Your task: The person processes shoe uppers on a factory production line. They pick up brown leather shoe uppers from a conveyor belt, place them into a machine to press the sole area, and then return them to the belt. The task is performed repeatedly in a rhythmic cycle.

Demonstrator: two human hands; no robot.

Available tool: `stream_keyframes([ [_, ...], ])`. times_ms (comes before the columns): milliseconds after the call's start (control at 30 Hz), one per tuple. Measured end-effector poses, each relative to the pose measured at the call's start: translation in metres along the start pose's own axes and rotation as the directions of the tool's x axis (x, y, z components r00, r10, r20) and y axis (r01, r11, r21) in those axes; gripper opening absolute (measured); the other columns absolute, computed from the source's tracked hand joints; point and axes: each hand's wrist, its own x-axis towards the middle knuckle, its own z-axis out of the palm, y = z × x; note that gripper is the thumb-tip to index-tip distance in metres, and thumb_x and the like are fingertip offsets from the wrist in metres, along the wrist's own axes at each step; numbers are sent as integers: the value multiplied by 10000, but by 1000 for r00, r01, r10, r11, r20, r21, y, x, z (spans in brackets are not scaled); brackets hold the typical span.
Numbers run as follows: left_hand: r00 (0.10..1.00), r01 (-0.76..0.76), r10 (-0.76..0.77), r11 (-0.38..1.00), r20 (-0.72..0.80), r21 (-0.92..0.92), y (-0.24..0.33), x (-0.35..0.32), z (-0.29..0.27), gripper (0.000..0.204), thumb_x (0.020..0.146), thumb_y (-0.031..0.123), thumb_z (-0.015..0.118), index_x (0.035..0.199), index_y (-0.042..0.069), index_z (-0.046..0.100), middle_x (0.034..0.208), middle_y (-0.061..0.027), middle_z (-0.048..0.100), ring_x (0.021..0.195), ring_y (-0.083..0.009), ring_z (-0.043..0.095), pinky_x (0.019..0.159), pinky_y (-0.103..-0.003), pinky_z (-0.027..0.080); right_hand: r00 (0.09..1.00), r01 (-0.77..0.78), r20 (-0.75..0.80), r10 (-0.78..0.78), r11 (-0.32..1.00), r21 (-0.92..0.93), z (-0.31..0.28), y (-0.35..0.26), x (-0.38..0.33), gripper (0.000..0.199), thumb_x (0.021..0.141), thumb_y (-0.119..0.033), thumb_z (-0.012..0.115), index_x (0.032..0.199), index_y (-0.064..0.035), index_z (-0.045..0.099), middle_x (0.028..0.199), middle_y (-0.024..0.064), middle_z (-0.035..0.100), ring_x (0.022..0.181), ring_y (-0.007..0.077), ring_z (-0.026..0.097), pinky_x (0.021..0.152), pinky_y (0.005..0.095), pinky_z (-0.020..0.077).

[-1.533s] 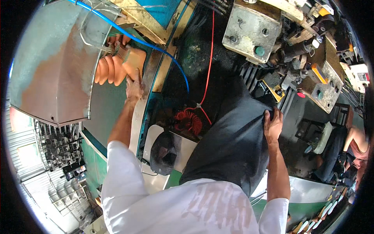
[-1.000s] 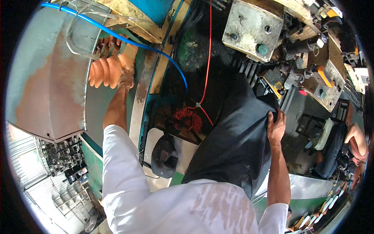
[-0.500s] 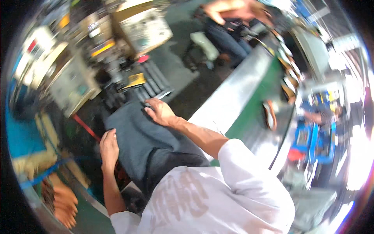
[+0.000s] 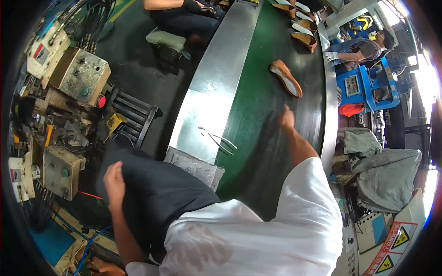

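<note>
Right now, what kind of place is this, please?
Probably a shoe factory: brown shoes with white insoles lie on a long green conveyor belt, across from a grimy beige metal control box.

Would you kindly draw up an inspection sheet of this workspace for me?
Surface: green belt, bordered on the left by a metal ledge.
Job's things: one tan shoe lies apart on the belt; more brown shoes sit farther along.
Clutter: thin pale strips overhang the ledge's edge.
Grip: right hand is near the tan shoe, with a gap between; finger pose unclear. Left hand, by the dark trouser leg, shows nothing held.
Cables: blue line and red line, lower left.
Surroundings: seated co-worker, blue machine.
</note>
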Motion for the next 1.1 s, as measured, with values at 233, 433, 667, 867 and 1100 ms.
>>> stream_keyframes([
  [233, 907, 412, -411, 911, -94, -12, -96, -50, -56, 248, 1114, 49, 568, 1292, -69, 692, 1144, -195, 768, 1060, -273, 756, 951, -399, 580, 998, -1, -65, -3, 998, -59, -52, 38, 141, 768, 953, -249, 720, 1654, -221, 409, 1431, 309, 592, 1359, 491, 569, 1128, 561, 501],
  [433, 887, 449, -462, 861, -2, 237, -131, -80, -64, 235, 1054, -64, 487, 1179, -80, 685, 882, -190, 662, 783, -247, 597, 772, -350, 499, 969, 147, -188, -163, 984, -97, -51, 71, 213, 995, 882, -305, 765, 1734, -329, 251, 1594, 373, 472, 1499, 574, 403, 1203, 592, 414],
  [667, 826, 549, -561, 782, -50, 295, -105, -123, -97, 228, 1024, -105, 480, 1129, -82, 681, 854, -150, 615, 754, -244, 512, 736, -347, 469, 997, 71, 52, -56, 938, -340, -35, -26, 194, 1038, 891, -523, 773, 1729, -364, 180, 1329, 289, 700, 1268, 535, 618, 1069, 588, 500],
  [867, 894, 439, -448, 877, 4, 194, -109, -57, -62, 228, 1030, -72, 532, 1189, -99, 693, 1000, -185, 715, 914, -300, 697, 845, -370, 551, 992, -114, 89, 88, 927, 356, 3, -9, 146, 1010, 930, -357, 808, 1695, -329, 150, 1512, 325, 561, 1323, 512, 619, 993, 637, 588],
  [1100, 992, 107, -102, 993, -77, 57, -49, -11, -36, 237, 1078, 55, 579, 1223, -82, 708, 1134, -224, 750, 1041, -345, 742, 940, -419, 569, 976, -215, 157, 152, 804, 554, 31, -61, 5, 979, 904, -321, 837, 1686, -192, 262, 1400, 259, 653, 1218, 415, 678, 960, 545, 592],
])
